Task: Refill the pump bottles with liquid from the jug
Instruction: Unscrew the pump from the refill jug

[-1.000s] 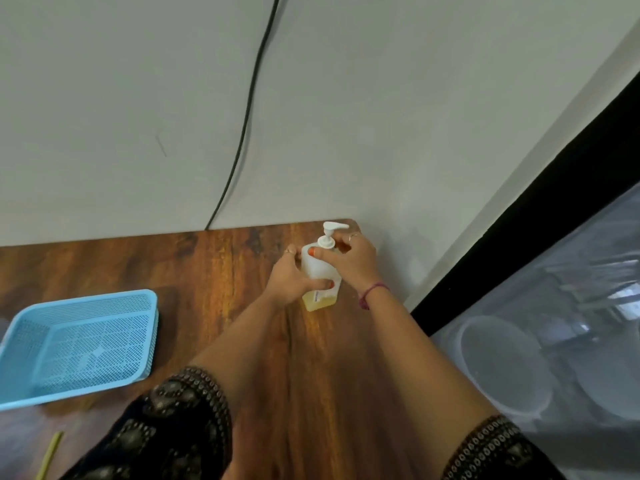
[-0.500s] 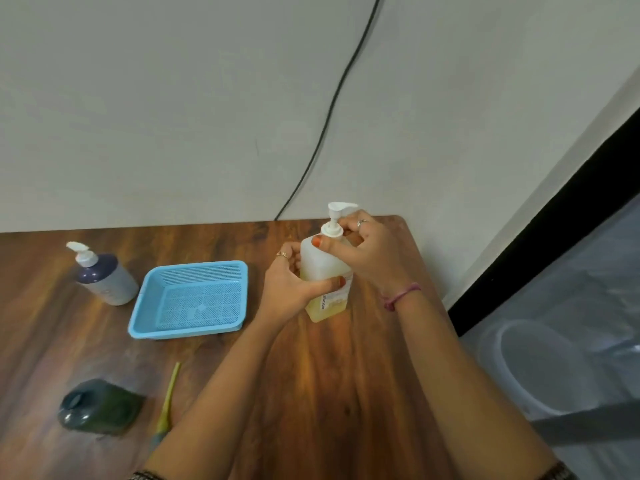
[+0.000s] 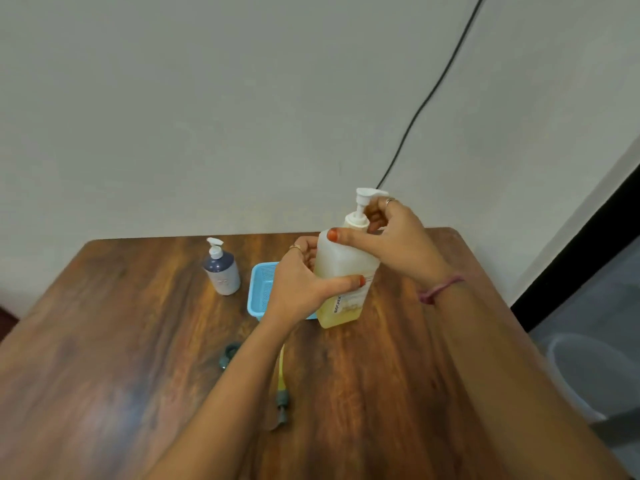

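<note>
- Clear pump bottle (image 3: 346, 271), yellow liquid low inside, stands upright on table (image 3: 138, 341), far right of centre.
- Left hand (image 3: 301, 282) grips bottle body, thumb across front.
- Right hand (image 3: 391, 237) fingers curl round pump collar (image 3: 356, 221) at neck.
- Grey bottle (image 3: 221, 268) stands far left, well apart.
- Blue basket (image 3: 259, 292) just left of clear bottle, partly hidden by left hand.
- Yellow tube with dark pump head (image 3: 281, 386) lies near centre.

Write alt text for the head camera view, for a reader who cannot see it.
A person's left hand grips a translucent pump bottle, holding a little yellow liquid, over a wooden table, while the right hand grips its white pump collar. Behind stand a grey pump bottle and a blue basket; a detached pump with a yellow tube lies nearer.
</note>
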